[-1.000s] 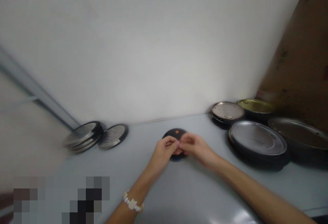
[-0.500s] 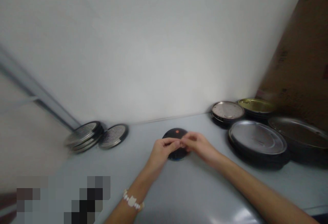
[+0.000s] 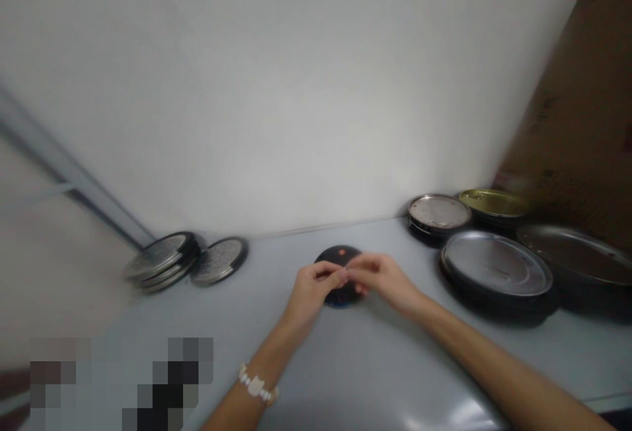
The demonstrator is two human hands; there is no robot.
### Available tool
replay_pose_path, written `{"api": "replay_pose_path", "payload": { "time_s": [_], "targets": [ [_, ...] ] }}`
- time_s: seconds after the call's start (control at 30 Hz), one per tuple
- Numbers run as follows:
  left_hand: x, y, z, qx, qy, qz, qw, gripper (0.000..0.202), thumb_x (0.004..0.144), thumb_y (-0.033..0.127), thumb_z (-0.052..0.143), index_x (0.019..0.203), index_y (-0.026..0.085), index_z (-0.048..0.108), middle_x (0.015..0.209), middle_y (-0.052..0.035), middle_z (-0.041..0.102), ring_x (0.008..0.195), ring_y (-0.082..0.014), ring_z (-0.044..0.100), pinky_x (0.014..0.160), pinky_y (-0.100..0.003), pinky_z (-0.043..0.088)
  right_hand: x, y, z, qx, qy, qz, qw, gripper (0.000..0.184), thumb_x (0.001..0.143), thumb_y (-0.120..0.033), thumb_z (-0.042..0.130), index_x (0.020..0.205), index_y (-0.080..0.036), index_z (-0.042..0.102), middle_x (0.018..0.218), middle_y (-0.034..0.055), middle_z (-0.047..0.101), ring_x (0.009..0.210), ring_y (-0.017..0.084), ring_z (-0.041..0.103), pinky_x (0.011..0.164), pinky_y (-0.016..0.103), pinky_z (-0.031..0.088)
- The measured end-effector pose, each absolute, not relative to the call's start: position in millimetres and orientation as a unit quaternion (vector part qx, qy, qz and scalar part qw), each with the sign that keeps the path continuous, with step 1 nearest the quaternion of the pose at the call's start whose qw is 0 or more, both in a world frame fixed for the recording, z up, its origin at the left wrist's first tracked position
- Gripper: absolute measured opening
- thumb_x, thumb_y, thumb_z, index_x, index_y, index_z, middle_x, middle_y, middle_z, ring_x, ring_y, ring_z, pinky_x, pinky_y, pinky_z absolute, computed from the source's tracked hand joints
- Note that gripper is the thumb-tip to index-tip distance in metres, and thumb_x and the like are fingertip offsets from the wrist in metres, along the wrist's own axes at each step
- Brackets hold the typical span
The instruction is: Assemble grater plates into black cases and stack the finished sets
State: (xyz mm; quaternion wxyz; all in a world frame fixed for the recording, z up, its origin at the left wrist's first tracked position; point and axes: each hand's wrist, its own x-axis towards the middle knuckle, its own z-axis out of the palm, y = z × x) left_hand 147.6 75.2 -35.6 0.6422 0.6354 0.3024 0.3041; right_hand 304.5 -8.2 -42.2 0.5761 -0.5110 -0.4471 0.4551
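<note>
A round black disc [image 3: 340, 297] with an orange-red dot near its far edge lies on the grey tabletop [image 3: 316, 365]. Above it my left hand [image 3: 316, 286] and my right hand [image 3: 378, 278] meet, thumbs and fingertips pinched together. Something tiny may sit between the fingertips, but it is too small and blurred to make out. A bracelet of white beads [image 3: 257, 388] circles my left wrist. Both hands cover part of the disc.
To the left stand a stack of round discs with patterned metal faces [image 3: 165, 256] and a similar single disc [image 3: 220, 261]. Several round metal lids, including a silver one [image 3: 496, 265] and a gold one [image 3: 494, 202], are piled at right. Behind rises a pale wall [image 3: 296, 102].
The right fingertips have shifted slightly left and closer against the left ones. Everything else stays where it was.
</note>
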Motion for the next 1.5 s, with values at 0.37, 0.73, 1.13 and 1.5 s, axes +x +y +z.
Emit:
{"api": "replay_pose_path", "payload": {
  "time_s": [0.37, 0.73, 1.13, 1.5],
  "targets": [
    [147.1, 76.9, -31.7, 0.632, 0.309, 0.321, 0.634, 0.028, 0.066, 0.037, 0.084, 0.082, 0.014, 0.077, 0.071, -0.0034, 0.073, 0.066, -0.0141, 0.064, 0.067, -0.024, 0.052, 305.2, -7.2, -45.5, -0.505, -0.447, 0.447, 0.587, 0.040, 0.072, -0.054, 0.078, 0.082, -0.016, 0.070, 0.063, -0.0006, 0.065, 0.056, 0.013, 0.058, 0.054, 0.025, 0.049],
    [148.1, 77.0, -32.4, 0.705, 0.284, 0.335, 0.557, 0.022, 0.077, 0.036, 0.073, 0.081, 0.014, 0.073, 0.072, -0.0026, 0.071, 0.067, -0.0145, 0.064, 0.067, -0.024, 0.051, 302.0, -7.0, -47.4, -0.567, -0.493, 0.330, 0.572, 0.022, 0.082, -0.040, 0.068, 0.080, -0.018, 0.067, 0.058, -0.0015, 0.062, 0.052, 0.014, 0.057, 0.049, 0.024, 0.044],
    [144.1, 71.3, -25.9, 0.783, 0.265, 0.294, 0.480, 0.013, 0.081, 0.027, 0.068, 0.080, 0.016, 0.076, 0.080, -0.0049, 0.076, 0.074, -0.0180, 0.069, 0.072, -0.025, 0.053, 296.9, -17.3, -43.8, -0.556, -0.619, 0.059, 0.551, 0.011, 0.088, -0.016, 0.057, 0.083, -0.018, 0.066, 0.077, 0.0027, 0.063, 0.067, 0.015, 0.059, 0.062, 0.025, 0.045],
    [145.2, 67.7, -25.0, 0.803, 0.258, 0.274, 0.461, 0.022, 0.087, 0.035, 0.063, 0.079, 0.015, 0.069, 0.071, -0.0032, 0.069, 0.065, -0.0155, 0.064, 0.064, -0.024, 0.050, 298.0, -15.5, -50.8, -0.568, -0.633, 0.078, 0.521, 0.012, 0.088, -0.014, 0.057, 0.084, -0.019, 0.067, 0.078, 0.0026, 0.065, 0.068, 0.015, 0.059, 0.062, 0.025, 0.045]
  ]
}}
